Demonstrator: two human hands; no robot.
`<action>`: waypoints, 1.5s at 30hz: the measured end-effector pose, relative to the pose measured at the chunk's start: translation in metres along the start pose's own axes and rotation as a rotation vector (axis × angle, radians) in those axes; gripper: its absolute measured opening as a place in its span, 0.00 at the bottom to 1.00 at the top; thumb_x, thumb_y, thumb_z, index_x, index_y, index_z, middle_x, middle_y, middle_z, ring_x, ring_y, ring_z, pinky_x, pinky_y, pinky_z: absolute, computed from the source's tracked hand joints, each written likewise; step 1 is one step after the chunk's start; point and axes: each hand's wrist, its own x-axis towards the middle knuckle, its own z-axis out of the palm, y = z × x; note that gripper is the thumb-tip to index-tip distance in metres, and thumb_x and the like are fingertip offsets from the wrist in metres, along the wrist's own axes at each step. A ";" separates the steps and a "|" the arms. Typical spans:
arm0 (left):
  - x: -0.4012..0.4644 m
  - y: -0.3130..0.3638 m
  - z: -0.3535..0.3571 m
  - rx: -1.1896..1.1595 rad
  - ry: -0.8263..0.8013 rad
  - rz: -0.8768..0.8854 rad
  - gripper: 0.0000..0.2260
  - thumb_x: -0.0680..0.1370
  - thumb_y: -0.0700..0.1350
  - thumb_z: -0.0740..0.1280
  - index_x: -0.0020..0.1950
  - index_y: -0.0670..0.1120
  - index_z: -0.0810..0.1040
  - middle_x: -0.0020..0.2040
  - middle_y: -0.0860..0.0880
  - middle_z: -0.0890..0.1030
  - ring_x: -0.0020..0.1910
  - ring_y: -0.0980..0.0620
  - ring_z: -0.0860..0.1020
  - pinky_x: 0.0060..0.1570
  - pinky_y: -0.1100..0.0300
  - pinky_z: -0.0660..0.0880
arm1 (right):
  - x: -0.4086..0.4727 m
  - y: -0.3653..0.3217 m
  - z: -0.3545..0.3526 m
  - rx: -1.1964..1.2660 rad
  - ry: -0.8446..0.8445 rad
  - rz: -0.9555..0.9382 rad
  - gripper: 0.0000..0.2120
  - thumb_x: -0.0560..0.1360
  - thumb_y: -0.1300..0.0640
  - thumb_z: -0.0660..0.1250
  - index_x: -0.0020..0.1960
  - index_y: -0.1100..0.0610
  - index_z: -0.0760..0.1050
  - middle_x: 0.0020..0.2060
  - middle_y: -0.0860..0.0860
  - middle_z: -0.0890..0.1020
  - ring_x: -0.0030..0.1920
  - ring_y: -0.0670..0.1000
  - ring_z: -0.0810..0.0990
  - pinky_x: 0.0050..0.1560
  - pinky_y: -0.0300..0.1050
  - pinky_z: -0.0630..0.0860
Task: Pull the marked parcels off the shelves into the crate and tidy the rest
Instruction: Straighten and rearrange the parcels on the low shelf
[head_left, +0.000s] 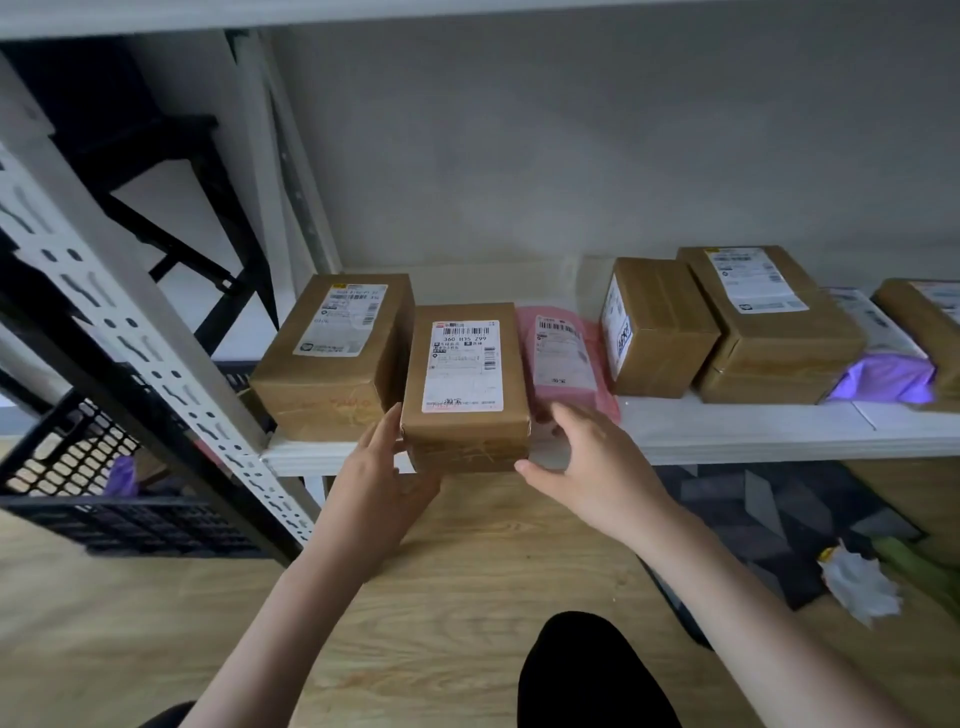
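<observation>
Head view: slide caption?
Both hands flank a labelled box at the shelf edge, beside a pink mailer.

Hands (384, 467) flanking shelf-edge parcel (465, 384)

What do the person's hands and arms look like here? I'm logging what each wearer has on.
Both the left hand and the right hand are bare: no gloves, rings, watch or bracelets show. Both forearms are uncovered to the bottom edge of the frame, with no sleeves in view.
</observation>
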 end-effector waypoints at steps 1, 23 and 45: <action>0.007 0.001 0.001 0.005 -0.018 0.009 0.29 0.74 0.48 0.74 0.71 0.62 0.65 0.60 0.63 0.75 0.59 0.62 0.76 0.51 0.69 0.75 | 0.005 -0.001 0.001 -0.011 -0.024 0.007 0.26 0.74 0.40 0.72 0.65 0.52 0.71 0.59 0.44 0.77 0.59 0.48 0.76 0.55 0.46 0.77; 0.021 0.011 -0.013 -0.004 0.174 0.224 0.34 0.71 0.49 0.78 0.74 0.51 0.69 0.60 0.55 0.78 0.52 0.58 0.79 0.53 0.65 0.78 | 0.021 -0.014 -0.003 0.054 0.219 -0.169 0.32 0.75 0.47 0.72 0.75 0.49 0.67 0.61 0.42 0.76 0.48 0.42 0.76 0.40 0.39 0.77; 0.033 -0.019 0.007 -0.039 0.123 -0.030 0.15 0.71 0.45 0.78 0.54 0.53 0.79 0.44 0.67 0.80 0.49 0.69 0.79 0.47 0.78 0.70 | 0.040 -0.011 0.039 0.289 0.094 0.016 0.25 0.75 0.51 0.72 0.71 0.45 0.70 0.53 0.44 0.79 0.48 0.45 0.80 0.52 0.50 0.80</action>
